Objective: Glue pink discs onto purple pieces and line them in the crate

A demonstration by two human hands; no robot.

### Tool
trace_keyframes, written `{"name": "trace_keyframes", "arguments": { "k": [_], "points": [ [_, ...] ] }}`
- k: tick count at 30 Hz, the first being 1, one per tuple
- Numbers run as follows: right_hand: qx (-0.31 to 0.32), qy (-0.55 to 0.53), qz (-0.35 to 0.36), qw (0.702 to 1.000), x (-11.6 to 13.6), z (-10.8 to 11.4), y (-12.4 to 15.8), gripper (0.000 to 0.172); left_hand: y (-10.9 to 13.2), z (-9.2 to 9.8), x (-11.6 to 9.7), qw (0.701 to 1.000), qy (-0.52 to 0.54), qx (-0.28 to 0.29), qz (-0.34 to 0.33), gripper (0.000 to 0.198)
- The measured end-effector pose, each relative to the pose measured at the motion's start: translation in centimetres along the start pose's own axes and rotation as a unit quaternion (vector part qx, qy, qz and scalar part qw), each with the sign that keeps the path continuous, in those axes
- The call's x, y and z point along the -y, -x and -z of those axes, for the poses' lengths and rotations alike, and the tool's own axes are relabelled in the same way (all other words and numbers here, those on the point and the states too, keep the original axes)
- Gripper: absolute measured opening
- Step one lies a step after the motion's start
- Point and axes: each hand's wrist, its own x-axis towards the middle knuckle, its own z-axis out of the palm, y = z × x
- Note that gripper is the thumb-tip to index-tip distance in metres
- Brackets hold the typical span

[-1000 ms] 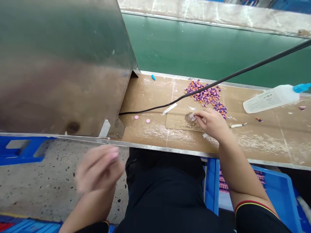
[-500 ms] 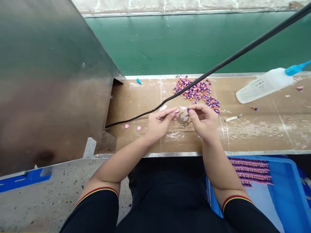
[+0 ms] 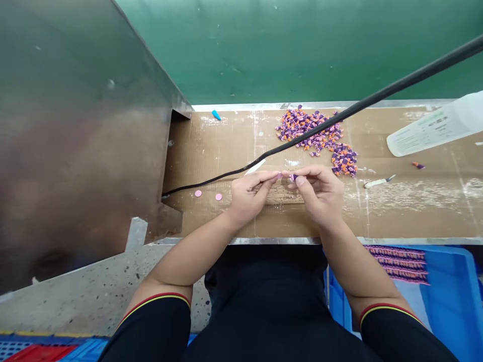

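Observation:
My left hand (image 3: 251, 195) is closed, with a small pink disc (image 3: 279, 176) pinched at its fingertips. Between thumb and fingers of my right hand (image 3: 320, 193) is a small purple piece (image 3: 293, 177) with some white on it. The two hands face each other close together over the cardboard (image 3: 226, 151). Left of my left hand lie two flat pink discs (image 3: 198, 193). Beyond my right hand is a pile of small purple and orange pieces (image 3: 311, 128).
A black cable (image 3: 302, 138) crosses above the cardboard. At the right are a white bottle (image 3: 433, 125), a small knife-like tool (image 3: 377, 182) and a blue tray (image 3: 449, 296) with rows of pieces. A metal panel (image 3: 83, 136) stands at the left; a blue cap (image 3: 216, 115) lies behind.
The view has shifted, moving the bottle and pile to the right in the picture. My fingertips have come closer together, and the clear, shiny thing between them no longer shows.

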Motion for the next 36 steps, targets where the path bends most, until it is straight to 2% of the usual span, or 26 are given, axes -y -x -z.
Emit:
{"name": "trace_keyframes", "arguments": {
  "k": [6,9,11,13,18,21,23,24,26,28,30,31,33,36],
  "points": [
    [0.013,-0.012,-0.031,0.999,0.3,0.1,0.1,0.019,-0.4,0.6,0.4,0.984,-0.113,-0.031,-0.137,0.016],
    [0.019,-0.056,-0.066,0.996,0.0,0.2,0.0,0.021,-0.1,1.0,1.0,0.957,-0.179,-0.016,-0.226,0.021],
    [0.029,-0.097,-0.095,0.99,-0.3,0.5,-0.1,0.023,0.1,1.1,1.2,0.945,-0.195,0.007,-0.262,0.024],
    [0.041,-0.135,-0.131,0.981,-0.7,1.1,-0.3,0.027,0.2,1.1,1.4,0.941,-0.199,0.034,-0.271,0.026],
    [0.071,-0.191,-0.214,0.955,-0.8,2.5,-0.9,0.034,-0.2,1.6,1.5,0.942,-0.213,0.085,-0.245,0.022],
    [0.092,-0.207,-0.237,0.945,-0.6,2.7,-1.1,0.035,-0.5,1.8,1.2,0.955,-0.153,0.096,-0.235,0.023],
    [0.098,-0.207,-0.237,0.944,-0.6,2.5,-1.1,0.036,-0.4,1.6,0.7,0.973,-0.083,0.081,-0.197,0.022],
    [0.094,-0.201,-0.229,0.948,-0.7,2.3,-1.1,0.037,-0.3,1.4,0.4,0.985,-0.039,0.068,-0.157,0.02],
    [0.068,-0.17,-0.192,0.964,-0.8,1.7,-0.9,0.037,-0.1,0.6,-0.2,0.996,0.073,0.034,-0.025,0.011],
    [0.022,-0.11,-0.13,0.985,-0.9,1.1,-0.6,0.033,0.0,-0.2,-0.6,0.969,0.204,0.004,0.141,0.017],
    [-0.017,-0.039,-0.064,0.997,-0.9,0.3,-0.1,0.024,0.0,-0.8,-0.9,0.91,0.313,-0.008,0.272,0.031],
    [-0.029,-0.003,-0.032,0.999,-0.9,-0.1,0.1,0.018,0.0,-0.9,-0.9,0.883,0.351,-0.008,0.311,0.034],
    [-0.045,0.07,0.031,0.996,-0.8,-0.9,0.5,0.009,-0.2,-1.0,-1.0,0.85,0.393,-0.008,0.351,0.036],
    [-0.055,0.162,0.109,0.979,-0.8,-1.7,0.7,0.008,-0.3,-0.9,-1.1,0.836,0.41,-0.025,0.364,0.036]
  ]
}}
